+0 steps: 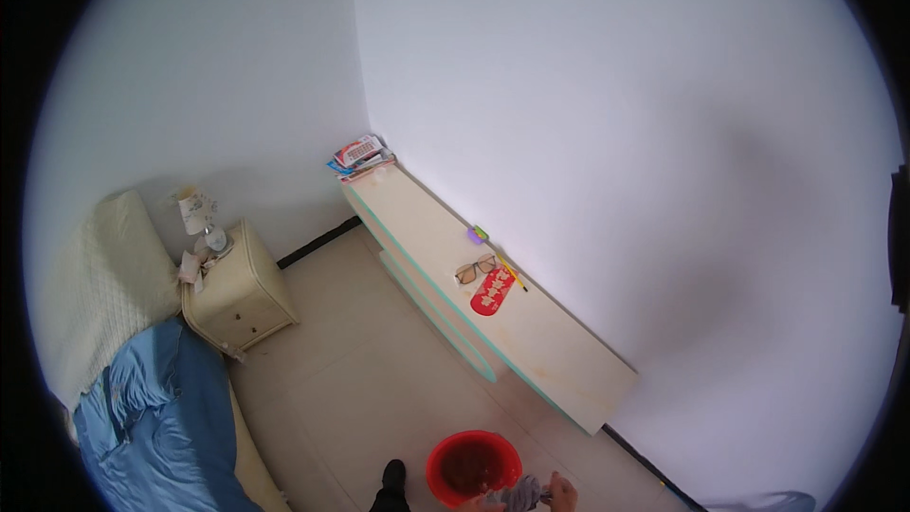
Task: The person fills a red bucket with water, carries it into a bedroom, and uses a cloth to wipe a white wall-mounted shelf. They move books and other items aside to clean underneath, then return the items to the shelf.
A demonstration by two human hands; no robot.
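Both my hands are at the bottom edge of the view, gripping a bunched grey cloth (525, 492) between them. My left hand (485, 503) has the cloth's left end and is partly cut off by the frame. The other end is in my right hand (562, 492). A red plastic basin (435, 471) with dark water (470, 466) in it stands on the floor, just beyond and left of the cloth. My left hand overlaps the basin's near rim; whether it touches the rim I cannot tell.
Along the wall runs a long, narrow shelf table (419, 220) bearing eyeglasses (475, 269), a red envelope (492, 293), a yellow pencil (512, 272) and stacked booklets (360, 156). At left are a nightstand (249, 284) with a lamp (193, 210) and a bed with blue bedding (185, 427). My shoe (394, 473) is beside the basin.
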